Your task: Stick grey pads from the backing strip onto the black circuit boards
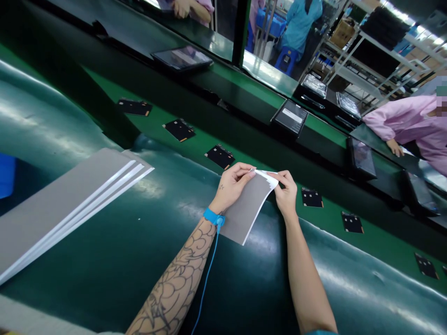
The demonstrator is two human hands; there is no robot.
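Note:
Both hands are at the far edge of a grey sheet with white borders (246,204), held over the green mat. My left hand (233,184), with a blue wrist strap (214,217) and its cord, pinches the sheet's upper left part between thumb and fingers. At the upper right corner, my right hand (285,188) grips the white edge, which curls up there. Fingers partly cover that edge, so its detail is hidden. A stack of similar grey sheets (70,195) lies on the mat to the left.
Beyond the mat (167,270) runs a green conveyor belt with several black circuit boards, one (220,156) just past my left hand. Farther back, tablet-like devices (289,117) lie on a dark ledge. A blue bin (7,174) stands at left; a person in pink (408,121) sits across.

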